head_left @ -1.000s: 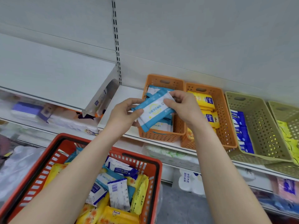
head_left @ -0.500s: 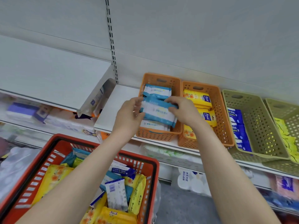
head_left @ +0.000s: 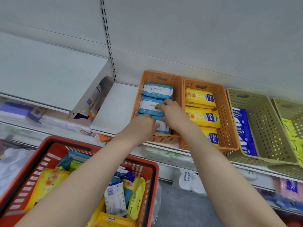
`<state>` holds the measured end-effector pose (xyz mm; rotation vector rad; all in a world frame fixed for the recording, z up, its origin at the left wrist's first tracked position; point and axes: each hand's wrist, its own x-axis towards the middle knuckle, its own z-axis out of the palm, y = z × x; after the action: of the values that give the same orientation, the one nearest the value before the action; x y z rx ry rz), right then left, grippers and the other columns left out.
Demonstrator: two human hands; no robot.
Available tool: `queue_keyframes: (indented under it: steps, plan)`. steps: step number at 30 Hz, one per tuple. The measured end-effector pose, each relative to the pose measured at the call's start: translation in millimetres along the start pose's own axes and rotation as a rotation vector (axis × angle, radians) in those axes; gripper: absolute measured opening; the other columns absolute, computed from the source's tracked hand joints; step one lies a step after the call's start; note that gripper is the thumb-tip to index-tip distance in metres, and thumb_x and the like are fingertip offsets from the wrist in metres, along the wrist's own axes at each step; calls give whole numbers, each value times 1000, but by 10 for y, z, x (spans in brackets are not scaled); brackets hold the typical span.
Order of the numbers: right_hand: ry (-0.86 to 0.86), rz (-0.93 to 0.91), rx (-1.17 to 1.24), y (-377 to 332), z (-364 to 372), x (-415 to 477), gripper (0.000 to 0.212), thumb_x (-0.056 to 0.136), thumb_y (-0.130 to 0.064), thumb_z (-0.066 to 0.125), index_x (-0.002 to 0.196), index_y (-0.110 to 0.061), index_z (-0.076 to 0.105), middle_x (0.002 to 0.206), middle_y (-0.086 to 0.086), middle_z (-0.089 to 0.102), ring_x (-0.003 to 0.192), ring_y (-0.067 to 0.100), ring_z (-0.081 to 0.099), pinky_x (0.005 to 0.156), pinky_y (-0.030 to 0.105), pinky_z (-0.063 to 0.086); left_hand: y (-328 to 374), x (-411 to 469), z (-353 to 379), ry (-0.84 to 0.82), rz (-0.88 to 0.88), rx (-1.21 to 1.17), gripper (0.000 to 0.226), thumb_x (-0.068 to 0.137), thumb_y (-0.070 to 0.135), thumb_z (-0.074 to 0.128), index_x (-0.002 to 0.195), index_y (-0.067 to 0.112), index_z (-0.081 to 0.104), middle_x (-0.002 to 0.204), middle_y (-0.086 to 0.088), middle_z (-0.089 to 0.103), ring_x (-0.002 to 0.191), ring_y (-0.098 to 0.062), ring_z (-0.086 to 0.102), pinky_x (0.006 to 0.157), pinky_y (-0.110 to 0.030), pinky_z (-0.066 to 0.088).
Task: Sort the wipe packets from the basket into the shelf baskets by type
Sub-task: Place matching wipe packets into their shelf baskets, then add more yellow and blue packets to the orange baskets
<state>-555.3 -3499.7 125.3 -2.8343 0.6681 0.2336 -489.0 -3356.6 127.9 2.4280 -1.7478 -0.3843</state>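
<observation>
blue packets (head_left: 156, 91): three, in left orange basket (head_left: 170, 139)
yellow packets (head_left: 200, 97): three
left hand (head_left: 144, 126), right hand (head_left: 173, 115): fingers clamped on blue packets

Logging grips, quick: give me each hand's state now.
Left hand: curled over the front blue packet; grip cannot be told.
Right hand: pinches the middle blue packet.

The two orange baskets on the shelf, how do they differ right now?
The left orange basket holds blue-and-white packets; the right orange basket holds yellow packets. The left hand and right hand both reach into the left orange basket; neither hand is in the right orange basket. Both are perforated orange, with a slot handle, side by side.
</observation>
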Motion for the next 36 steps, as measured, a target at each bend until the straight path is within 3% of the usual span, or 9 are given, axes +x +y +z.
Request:
queue_keyframes:
  steps: [7, 11, 20, 25, 27, 29, 33, 34, 36]
  plan:
    - [-60, -7, -69, 37, 45, 156, 50, 92, -6, 53, 138, -26, 49, 127, 10, 47, 114, 32, 53, 95, 42, 48, 33, 61, -7, -48, -89, -96, 31, 107, 24, 36, 117, 12, 63, 114, -10, 61, 114, -23, 53, 91, -38, 50]
    - [-40, -15, -81, 49, 4, 107, 49, 95, -7, 51, 140, -24, 47, 130, 10, 49, 115, 32, 54, 95, 40, 47, 30, 66, 7, 0, -120, -144, 34, 106, 28, 38, 114, 11, 67, 112, -10, 61, 103, -23, 59, 86, -34, 49]
    - [453, -50, 139, -448, -1, -857, 37, 93, -10, 54, 130, -12, 60, 120, 12, 63, 110, 35, 56, 89, 41, 46, -206, -851, -81, 472, -42, -305, 32, 94, 23, 56, 124, 14, 66, 122, -7, 64, 110, -30, 60, 87, -41, 50]
    - [549, 0, 333, -1210, 682, -1585, 30, 92, -8, 57, 121, -10, 64, 116, 8, 66, 105, 26, 59, 91, 33, 44, -764, -1853, 376, 399, -151, -314, 37, 89, 16, 68, 126, 16, 64, 120, -7, 64, 110, -27, 60, 90, -38, 48]
    - [421, 105, 407, -1519, 1099, -1791, 32, 93, -9, 58, 124, -13, 63, 120, 5, 65, 110, 24, 58, 94, 31, 43, -994, -2245, 668, 277, -231, -293, 41, 88, 20, 71, 128, 16, 63, 124, -7, 63, 114, -29, 59, 94, -40, 47]
    - [143, 217, 400, -1744, 1454, -1893, 38, 93, -15, 58, 131, -15, 58, 128, 7, 61, 117, 26, 57, 96, 34, 44, -1198, -2572, 935, 132, -266, -234, 51, 82, 24, 77, 129, 15, 63, 126, -9, 63, 116, -32, 59, 96, -43, 47]
    - [-720, 206, 139, -2016, 1838, -1867, 57, 87, -41, 66, 135, -16, 50, 131, 8, 57, 117, 28, 57, 93, 37, 50, -1444, -2972, 1305, -158, -184, -89, 74, 62, 40, 89, 127, 15, 65, 127, -8, 65, 119, -35, 60, 102, -48, 47]
    - [-821, 179, 52, -2069, 1890, -1846, 57, 84, -37, 70, 133, -16, 51, 130, 7, 58, 116, 28, 58, 90, 37, 52, -1472, -3001, 1345, -209, -162, -43, 78, 56, 42, 92, 125, 15, 67, 124, -7, 67, 114, -35, 62, 99, -47, 50]
    - [-807, 169, -44, -2140, 1975, -1819, 46, 83, -23, 72, 126, -17, 56, 124, 6, 62, 110, 27, 61, 78, 34, 51, -1478, -3014, 1351, -271, -137, 29, 79, 53, 35, 94, 125, 16, 67, 123, -5, 67, 106, -33, 64, 92, -40, 54]
